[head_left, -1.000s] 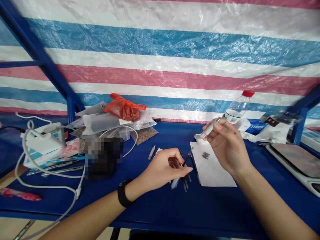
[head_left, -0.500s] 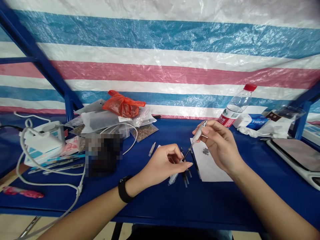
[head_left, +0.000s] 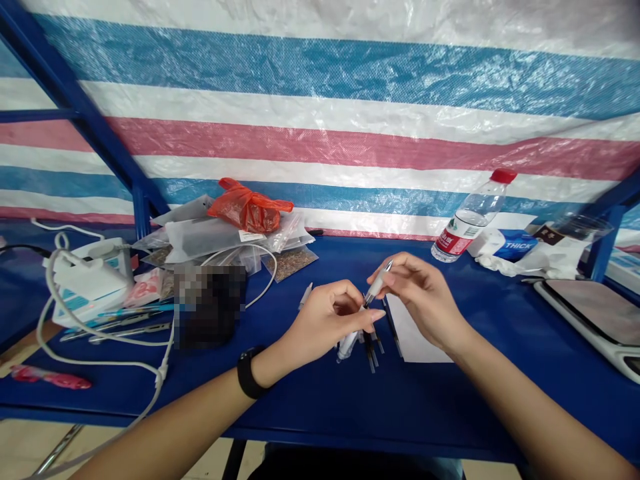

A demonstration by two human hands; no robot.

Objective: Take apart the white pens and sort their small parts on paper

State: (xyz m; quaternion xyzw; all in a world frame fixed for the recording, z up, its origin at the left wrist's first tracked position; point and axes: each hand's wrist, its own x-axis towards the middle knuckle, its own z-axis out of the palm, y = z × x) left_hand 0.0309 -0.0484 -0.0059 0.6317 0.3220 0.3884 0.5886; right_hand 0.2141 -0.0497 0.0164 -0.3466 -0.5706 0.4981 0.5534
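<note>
My left hand (head_left: 327, 323) is closed around a pale pen barrel (head_left: 348, 348), whose lower end sticks out beneath the fingers. In my right hand (head_left: 425, 300), the thumb and fingers pinch the white upper part of the pen (head_left: 376, 285), tilted with its silver tip upward. This part reaches down to the barrel's opening at my left fingertips; the exact joint is hidden. Under the hands, several dark pen refills (head_left: 371, 357) lie on the desk. Another refill (head_left: 393, 327) rests along the edge of a white sheet of paper (head_left: 420, 337). A small whitish pen piece (head_left: 306, 295) lies behind my left hand.
On the right are a digital scale (head_left: 590, 320), a red-capped bottle (head_left: 457, 233) and a tissue pack (head_left: 515, 245). Left of my hands lie plastic bags (head_left: 200, 237), a blurred dark object (head_left: 213, 310), white cables (head_left: 110, 360), several pens (head_left: 133, 330) and a pink item (head_left: 53, 377).
My right hand has come down and left toward my left hand. The dark refill that showed between the two pen parts is now mostly out of sight.
</note>
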